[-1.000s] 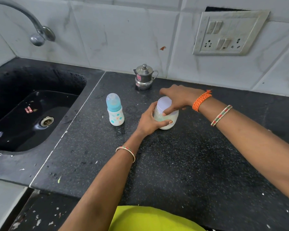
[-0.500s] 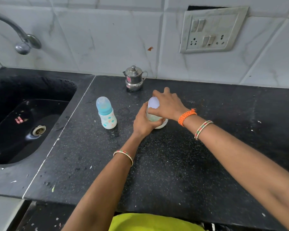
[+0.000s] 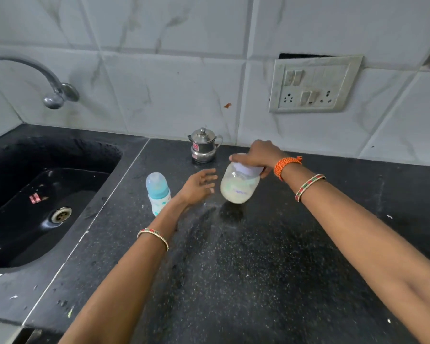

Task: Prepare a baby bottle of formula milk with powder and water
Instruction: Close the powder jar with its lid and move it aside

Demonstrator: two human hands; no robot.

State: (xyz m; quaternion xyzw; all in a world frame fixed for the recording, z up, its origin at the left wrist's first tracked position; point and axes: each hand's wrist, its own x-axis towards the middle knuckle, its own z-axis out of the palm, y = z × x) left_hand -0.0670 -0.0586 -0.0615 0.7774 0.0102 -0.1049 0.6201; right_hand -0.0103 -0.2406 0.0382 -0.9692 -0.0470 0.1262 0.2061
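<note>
Hands: two bare, w/ bangles on both wrists, reaching over black speckled table
Right hand: fingers curled over white lid of powder jar, gripping from above; orange thread band at wrist
Left hand: fingers spread & relaxed, holding nothing, just left of jar, apart from it
Powder jar: translucent, rounded, pale powder/cloudy inside, tilted a little; base appears lifted off table w/ dark shadow beneath, though contact cannot be told for sure
Baby bottle: upright on table, pale blue cap on, white body w/ small print; stands left of left hand, partly behind forearm, betw. jar & sink
Steel pot: small, lidded, w/ handle & red label; at back of table by wall, behind jar
Sink: black basin at left, metal drain, small red scrap lying inside
Tap: curved metal spout on wall above sink
Switch panel: on tiled wall, upper right, w/ sockets & switches
Foreground: white flecks scattered on table
</note>
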